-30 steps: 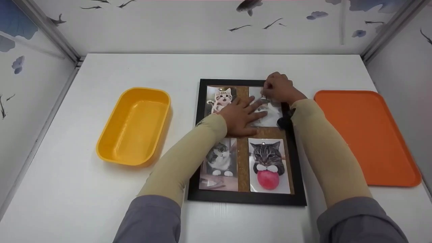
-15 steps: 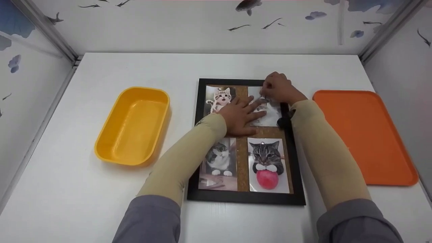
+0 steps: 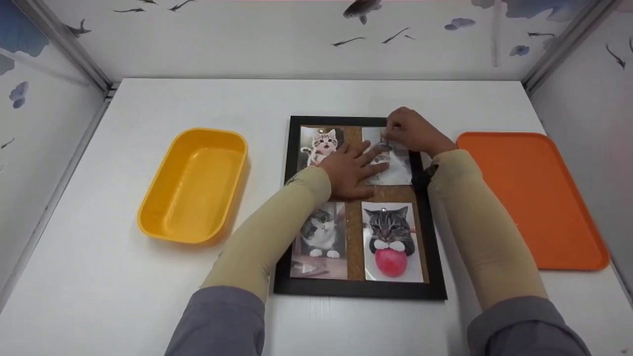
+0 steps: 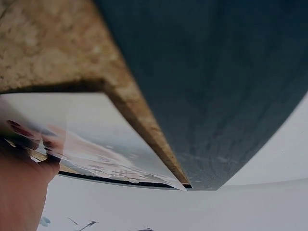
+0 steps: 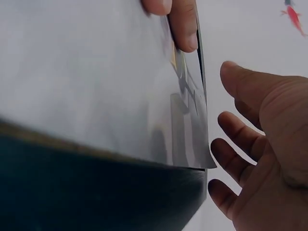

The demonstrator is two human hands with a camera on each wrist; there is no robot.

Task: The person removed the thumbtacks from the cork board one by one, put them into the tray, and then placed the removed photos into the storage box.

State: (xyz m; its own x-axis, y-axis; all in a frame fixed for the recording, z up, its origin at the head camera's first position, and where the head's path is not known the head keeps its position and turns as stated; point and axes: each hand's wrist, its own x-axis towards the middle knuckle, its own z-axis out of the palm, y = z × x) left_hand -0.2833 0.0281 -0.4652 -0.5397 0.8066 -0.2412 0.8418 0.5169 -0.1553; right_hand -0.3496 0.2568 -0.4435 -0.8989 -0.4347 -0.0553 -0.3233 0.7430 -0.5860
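A black-framed cork board (image 3: 355, 237) holds several cat photos. My left hand (image 3: 350, 175) lies across its middle with fingers spread. Its fingertips rest on the upper right photo (image 3: 398, 170), a pale cat picture. In the right wrist view, left fingertips (image 5: 185, 29) press near that photo's far part. My right hand (image 3: 415, 131) is at the photo's top edge, its fingers bent and thumb close to the index finger. In the right wrist view, the right hand (image 5: 269, 125) shows curled fingers beside the photo's edge; I cannot tell whether it pinches something small.
A yellow bin (image 3: 195, 190) stands to the left of the board. To the right lies an orange tray (image 3: 539, 198), partly behind my right forearm. The lower photos, a grey-and-white cat (image 3: 321, 242) and a tabby with a pink ball (image 3: 390, 242), lie flat.
My right hand and forearm have shifted slightly to the right at the photo's top. My left hand stays spread in the same place on the board.
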